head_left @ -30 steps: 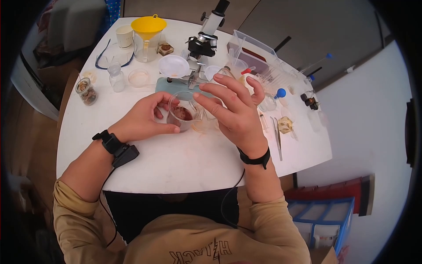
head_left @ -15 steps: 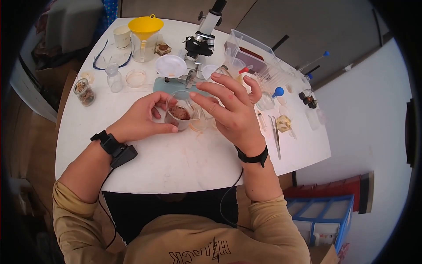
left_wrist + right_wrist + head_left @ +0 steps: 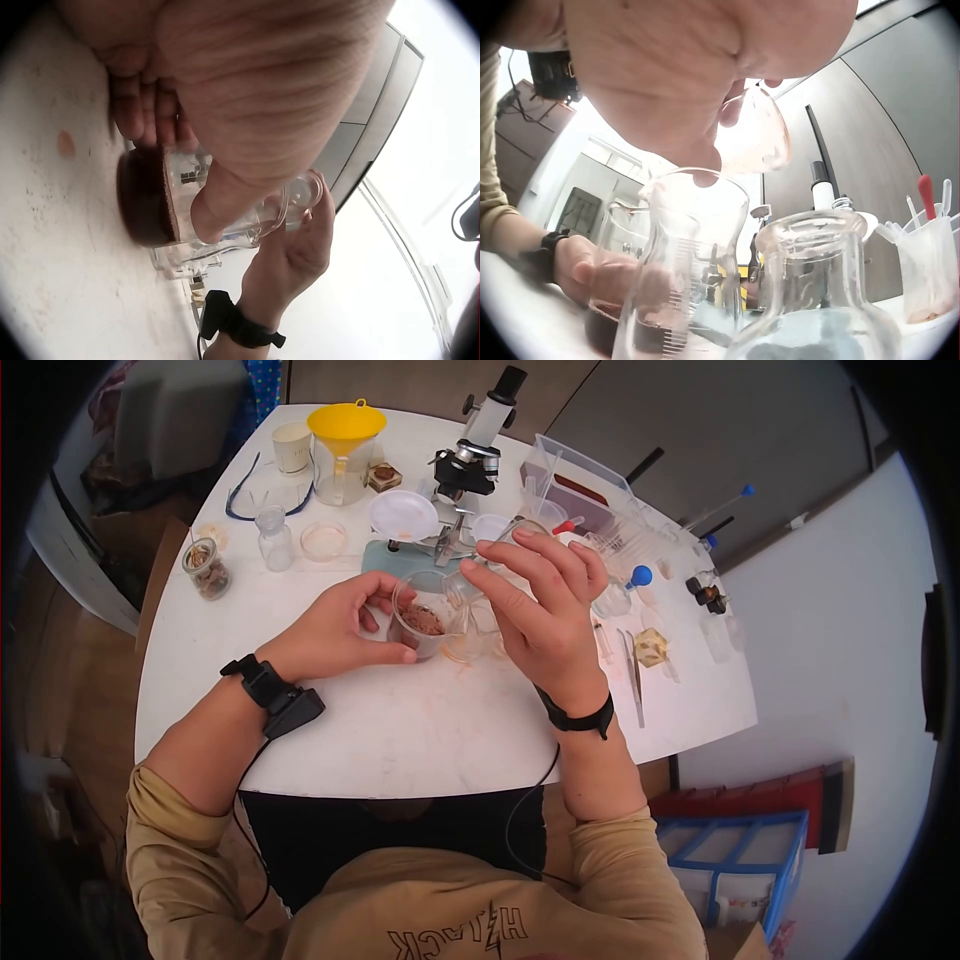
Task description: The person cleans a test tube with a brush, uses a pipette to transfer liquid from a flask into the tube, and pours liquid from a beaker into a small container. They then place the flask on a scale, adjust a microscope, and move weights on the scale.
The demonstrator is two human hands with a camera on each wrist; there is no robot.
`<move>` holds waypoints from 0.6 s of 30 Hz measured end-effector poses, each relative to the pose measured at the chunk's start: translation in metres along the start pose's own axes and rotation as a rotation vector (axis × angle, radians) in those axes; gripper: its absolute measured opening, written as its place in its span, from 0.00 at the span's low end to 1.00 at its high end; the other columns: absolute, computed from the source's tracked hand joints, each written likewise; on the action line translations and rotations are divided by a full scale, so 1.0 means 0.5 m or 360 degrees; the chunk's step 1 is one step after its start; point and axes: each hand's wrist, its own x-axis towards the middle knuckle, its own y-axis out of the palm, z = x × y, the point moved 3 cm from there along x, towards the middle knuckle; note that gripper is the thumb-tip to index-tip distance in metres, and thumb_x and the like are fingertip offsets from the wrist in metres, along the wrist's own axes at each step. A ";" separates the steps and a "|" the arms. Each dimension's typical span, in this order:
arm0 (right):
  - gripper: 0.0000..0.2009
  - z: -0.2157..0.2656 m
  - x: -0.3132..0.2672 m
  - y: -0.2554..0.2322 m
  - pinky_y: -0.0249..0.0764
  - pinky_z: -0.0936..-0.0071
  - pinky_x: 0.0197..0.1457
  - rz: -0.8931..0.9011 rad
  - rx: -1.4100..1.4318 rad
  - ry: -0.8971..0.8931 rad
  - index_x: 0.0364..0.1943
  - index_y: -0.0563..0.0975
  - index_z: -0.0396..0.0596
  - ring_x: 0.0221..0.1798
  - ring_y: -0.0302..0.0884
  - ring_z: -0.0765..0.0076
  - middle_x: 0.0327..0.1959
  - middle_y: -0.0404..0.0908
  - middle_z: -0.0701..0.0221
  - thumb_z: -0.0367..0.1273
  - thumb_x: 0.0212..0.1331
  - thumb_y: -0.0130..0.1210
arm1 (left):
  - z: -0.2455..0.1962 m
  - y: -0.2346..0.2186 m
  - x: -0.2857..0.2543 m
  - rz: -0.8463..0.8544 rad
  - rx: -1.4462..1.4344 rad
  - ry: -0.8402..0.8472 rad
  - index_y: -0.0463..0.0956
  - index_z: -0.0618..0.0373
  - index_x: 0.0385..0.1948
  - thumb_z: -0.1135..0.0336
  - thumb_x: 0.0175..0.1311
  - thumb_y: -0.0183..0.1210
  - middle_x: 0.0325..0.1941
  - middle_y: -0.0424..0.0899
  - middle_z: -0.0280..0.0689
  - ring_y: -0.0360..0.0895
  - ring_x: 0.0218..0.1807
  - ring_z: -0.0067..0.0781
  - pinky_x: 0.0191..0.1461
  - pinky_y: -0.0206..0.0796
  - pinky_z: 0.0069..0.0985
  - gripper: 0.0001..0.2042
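Observation:
My left hand (image 3: 335,622) holds a clear beaker (image 3: 428,644) on the white table, thumb on the near side and fingers round the far side. Dark red-brown liquid (image 3: 146,196) fills its lower part, topped by a pinkish-brown foam (image 3: 422,619). Above and right of the beaker, my right hand (image 3: 548,615) pinches a clear rounded glass vessel (image 3: 765,139) between thumb and fingers, tilted near the beaker's rim. The palm hides part of it in the right wrist view. Below this hand stand a graduated glass vessel (image 3: 676,300) and a wide-necked glass bottle (image 3: 810,292).
Behind the beaker stands a microscope (image 3: 470,465). A yellow funnel (image 3: 346,424), a glass jar (image 3: 207,572), a small bottle (image 3: 274,542) and a petri dish (image 3: 324,541) are at left. Tweezers (image 3: 635,678) and a blue-bulbed dropper (image 3: 640,576) lie at right.
The dark red surface in the beaker has turned to lighter pinkish-brown foam. Both hands keep nearly the same place, and the right fingers have drawn slightly closer together. The head view shifts slightly.

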 end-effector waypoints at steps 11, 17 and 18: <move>0.26 -0.079 -0.034 -0.004 0.73 0.60 0.71 -0.0649 0.0672 0.0753 0.66 0.83 0.45 0.67 0.83 0.60 0.65 0.89 0.66 0.30 0.65 0.77 | 0.013 0.007 0.009 0.0004 0.0018 0.0050 0.81 0.55 0.68 0.62 0.57 0.86 0.62 0.86 0.30 0.79 0.58 0.22 0.62 0.73 0.24 0.35; 0.24 -0.150 -0.076 -0.073 0.77 0.67 0.66 -0.0580 0.0919 0.1214 0.65 0.82 0.44 0.62 0.83 0.72 0.63 0.89 0.69 0.32 0.68 0.77 | -0.003 0.009 0.006 -0.0006 0.0003 0.0042 0.80 0.56 0.68 0.63 0.57 0.86 0.65 0.87 0.31 0.80 0.57 0.22 0.62 0.73 0.25 0.36; 0.24 -0.154 -0.090 -0.072 0.78 0.69 0.64 -0.0505 0.0955 0.1291 0.64 0.82 0.44 0.61 0.83 0.72 0.61 0.89 0.69 0.32 0.68 0.77 | -0.003 0.009 0.006 -0.0001 -0.0009 0.0033 0.80 0.56 0.69 0.66 0.57 0.85 0.64 0.86 0.31 0.79 0.59 0.22 0.63 0.73 0.25 0.36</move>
